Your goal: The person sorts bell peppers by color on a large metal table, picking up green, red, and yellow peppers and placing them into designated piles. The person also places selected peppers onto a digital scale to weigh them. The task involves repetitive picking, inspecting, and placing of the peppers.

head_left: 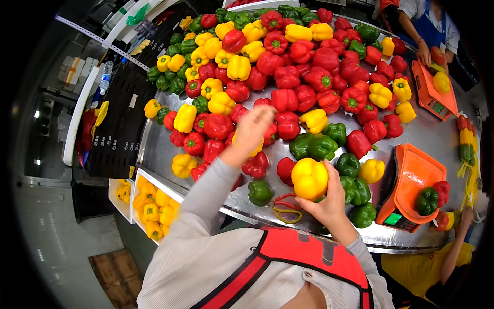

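Observation:
My right hand (328,199) holds a yellow bell pepper (310,179) up off the metal table (405,131), thumb below it and fingers along its side. Red- and yellow-handled scissors (287,210) lie on the metal just left of that hand, partly behind it. Farther out, my left hand (256,121) is blurred above the pile of red bell peppers (283,99); whether its fingers grip anything cannot be made out. Green bell peppers (322,146) sit between the two hands, and another green bell pepper (260,192) rests near the table's front edge.
An orange scale (418,166) on the right carries a green and a red pepper. Another orange scale (436,90) stands beyond, with a co-worker's hands (426,56) at it. White foam boxes (141,224) of yellow peppers stand at lower left. Another person's arm (455,239) reaches in at lower right.

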Demonstrator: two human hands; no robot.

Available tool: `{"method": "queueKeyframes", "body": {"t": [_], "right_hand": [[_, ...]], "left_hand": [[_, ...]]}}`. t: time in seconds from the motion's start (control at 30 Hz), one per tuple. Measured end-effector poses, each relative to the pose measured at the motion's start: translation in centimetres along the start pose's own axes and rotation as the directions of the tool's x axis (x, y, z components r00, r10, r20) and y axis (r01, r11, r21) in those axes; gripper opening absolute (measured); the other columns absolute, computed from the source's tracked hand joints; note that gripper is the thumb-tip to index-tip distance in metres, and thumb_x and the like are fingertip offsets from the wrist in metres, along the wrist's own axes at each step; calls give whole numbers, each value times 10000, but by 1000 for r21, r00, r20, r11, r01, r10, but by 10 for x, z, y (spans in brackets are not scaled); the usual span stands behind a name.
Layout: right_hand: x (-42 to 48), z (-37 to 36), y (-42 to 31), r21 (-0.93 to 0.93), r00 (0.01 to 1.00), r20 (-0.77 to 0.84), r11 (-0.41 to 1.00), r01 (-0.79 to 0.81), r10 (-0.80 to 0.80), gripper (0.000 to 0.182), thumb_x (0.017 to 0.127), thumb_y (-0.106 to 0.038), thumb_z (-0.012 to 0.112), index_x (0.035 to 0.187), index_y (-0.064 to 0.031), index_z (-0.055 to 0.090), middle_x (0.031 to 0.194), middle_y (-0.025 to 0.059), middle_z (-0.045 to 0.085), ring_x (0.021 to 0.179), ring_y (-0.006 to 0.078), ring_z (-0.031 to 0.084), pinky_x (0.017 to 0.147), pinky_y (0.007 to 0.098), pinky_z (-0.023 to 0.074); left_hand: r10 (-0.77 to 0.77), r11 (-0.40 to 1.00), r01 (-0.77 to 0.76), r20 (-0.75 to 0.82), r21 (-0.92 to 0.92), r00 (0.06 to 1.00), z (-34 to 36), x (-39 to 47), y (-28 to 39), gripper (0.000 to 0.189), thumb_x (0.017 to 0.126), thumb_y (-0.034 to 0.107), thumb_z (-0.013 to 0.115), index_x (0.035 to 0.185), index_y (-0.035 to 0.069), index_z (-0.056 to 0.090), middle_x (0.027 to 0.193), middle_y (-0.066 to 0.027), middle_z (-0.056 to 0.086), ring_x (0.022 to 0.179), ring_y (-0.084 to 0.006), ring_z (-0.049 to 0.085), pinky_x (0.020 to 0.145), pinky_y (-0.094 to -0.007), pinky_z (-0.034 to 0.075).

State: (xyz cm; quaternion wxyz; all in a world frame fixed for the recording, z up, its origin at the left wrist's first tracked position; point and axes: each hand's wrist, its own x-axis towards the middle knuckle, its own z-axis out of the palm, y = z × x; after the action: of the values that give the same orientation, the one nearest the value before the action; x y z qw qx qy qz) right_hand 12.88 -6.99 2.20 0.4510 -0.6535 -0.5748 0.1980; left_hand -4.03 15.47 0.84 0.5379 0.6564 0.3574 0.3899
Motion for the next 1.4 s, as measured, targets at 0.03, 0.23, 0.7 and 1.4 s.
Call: {"method": "queueKeyframes", "body": {"t": [0.03, 0.23, 0.7, 1.4], "right_hand": [[-1, 0, 1, 8, 1000, -6, 1000, -5, 5, 1031, 563, -274, 925, 1407, 9, 406, 1294, 211, 549, 1196, 402, 545, 990, 459, 457], [0, 7, 18, 77, 1000, -27, 997, 12, -10, 1033, 562, -244, 929, 1411, 11, 399, 1329, 224, 533, 1208, 408, 547, 1000, 458, 460], [6, 20, 37, -33, 999, -39, 999, -3, 1, 984, 612, -213, 902, 1416, -6, 375, 1388, 249, 477, 1227, 421, 517, 1003, 472, 436], [26, 26, 23, -261, 990, 83, 956, 136, -118, 838, 677, -283, 833, 1412, -126, 463, 1417, 188, 452, 1322, 382, 427, 1087, 511, 337]], "left_hand": [[92, 990, -82, -84, 117, 992, -25, 24, -19, 227, 961, 189, 624, 1073, -5, 660, 990, -63, 655, 916, -122, 599, 827, -279, 487], [118, 617, 296, -458, 729, 881, -204, 95, -106, 634, 762, 384, 782, 1151, -89, 617, 1046, -249, 685, 1015, -371, 663, 887, -416, 518], [-274, 72, 678, -639, 732, 719, -210, 166, -119, 941, 651, 506, 832, 1393, 100, 419, 1403, -241, 466, 1281, -395, 491, 1043, -463, 436], [-218, 240, 424, 377, -873, 900, -11, -39, 3, 606, 958, 441, 556, 1458, 129, 417, 1470, -159, 451, 1315, -394, 480, 1020, -491, 497]]}}
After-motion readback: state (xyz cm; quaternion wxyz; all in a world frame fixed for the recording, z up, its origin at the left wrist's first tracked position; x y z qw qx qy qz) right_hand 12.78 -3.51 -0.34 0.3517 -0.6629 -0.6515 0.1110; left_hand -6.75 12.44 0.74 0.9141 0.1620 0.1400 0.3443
